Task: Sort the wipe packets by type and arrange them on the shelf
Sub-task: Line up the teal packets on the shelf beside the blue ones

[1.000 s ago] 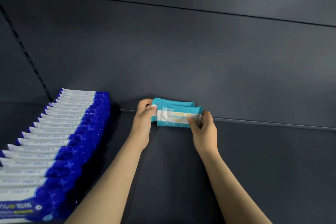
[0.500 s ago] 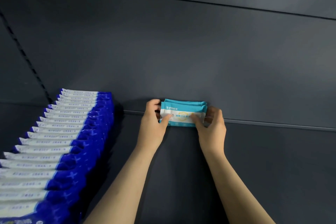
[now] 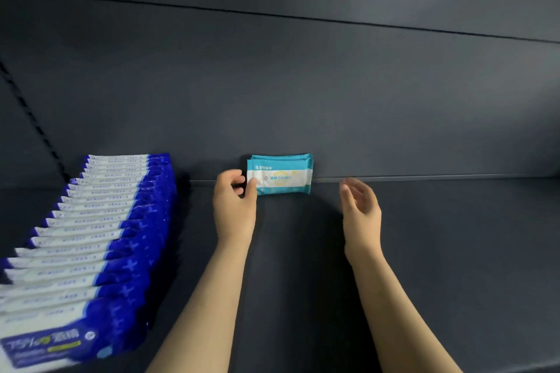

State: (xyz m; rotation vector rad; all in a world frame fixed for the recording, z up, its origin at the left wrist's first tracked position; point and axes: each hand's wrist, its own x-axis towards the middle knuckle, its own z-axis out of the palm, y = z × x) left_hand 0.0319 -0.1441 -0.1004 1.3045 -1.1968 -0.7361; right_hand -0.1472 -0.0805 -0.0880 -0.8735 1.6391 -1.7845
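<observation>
The teal wipe packets (image 3: pixel 280 174) stand on their long edge at the very back of the shelf (image 3: pixel 454 251), leaning flat against the back panel (image 3: pixel 303 85), one in front of the other with labels facing out. At least two can be counted. Set this way they likely start a fresh row for their own type, with the panel propping them so they stay upright.

The left hand (image 3: pixel 235 203) is at their left end. Its fingers are curled and the thumb lies on the front packet's white band, so it appears to pinch that end lightly, probably steadying the pair or squaring their edges. How firmly the fingers behind it grip cannot be told.

The right hand (image 3: pixel 360 209) hangs to the right of the packets, clear of them, palm turned inward and fingers loosely spread, holding nothing.

Well to the left of the left hand, a long row of blue-and-white wipe packets (image 3: pixel 100 236) runs from the back panel toward the front edge, each overlapping the next. The types are kept in separate rows with bare shelf between them.
</observation>
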